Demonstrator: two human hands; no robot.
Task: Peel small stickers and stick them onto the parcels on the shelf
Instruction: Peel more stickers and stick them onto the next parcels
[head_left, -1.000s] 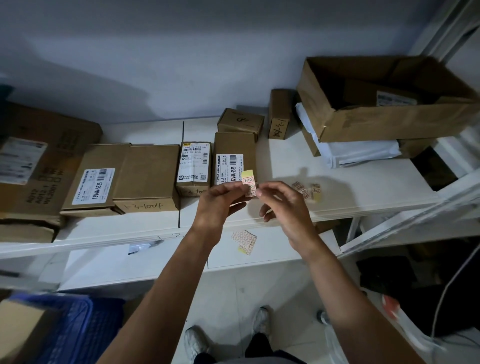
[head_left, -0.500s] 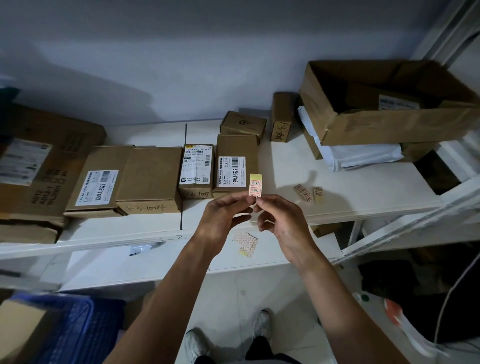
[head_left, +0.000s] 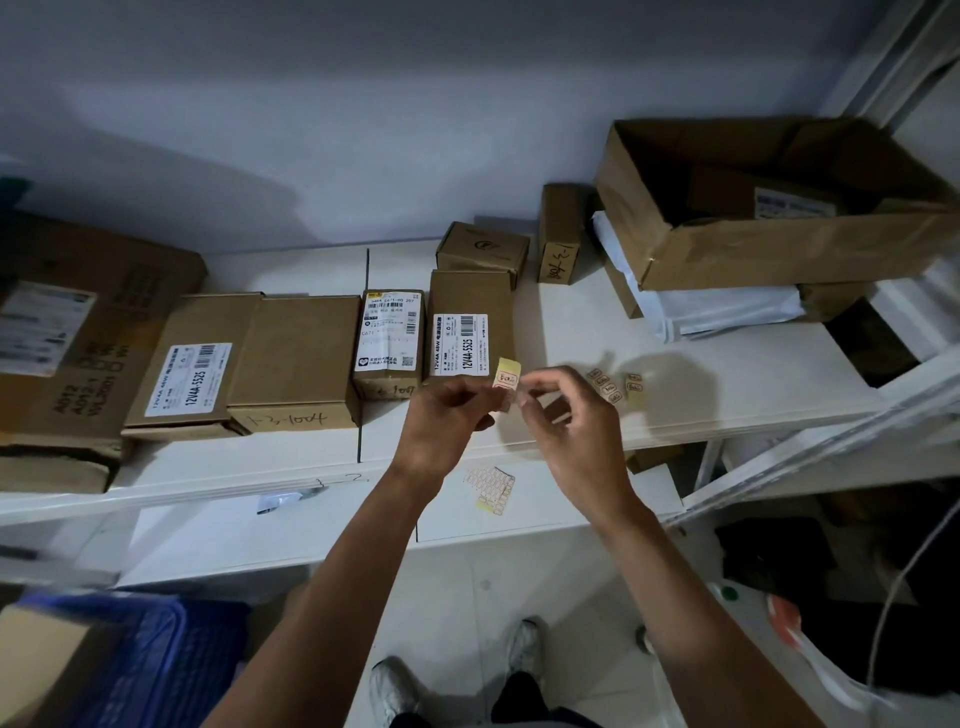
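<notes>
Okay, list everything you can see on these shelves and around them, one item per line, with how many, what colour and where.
sticker strip: one, yellow and pink, in front of the upper shelf
loose sticker pieces: about three, pale, upper shelf, right of the strip
sticker sheet: one, pale, lower shelf
closed parcels: at least eight, brown, upper shelf, left to middle
open box: one, brown, upper shelf right, on the white bags
white bags: count unclear, white, under the open box
crate: one, blue, bottom left, blurred
shoes: two, pale, bottom centre
left hand: pinches the strip's left side
right hand: fingertips pinch its lower end
</notes>
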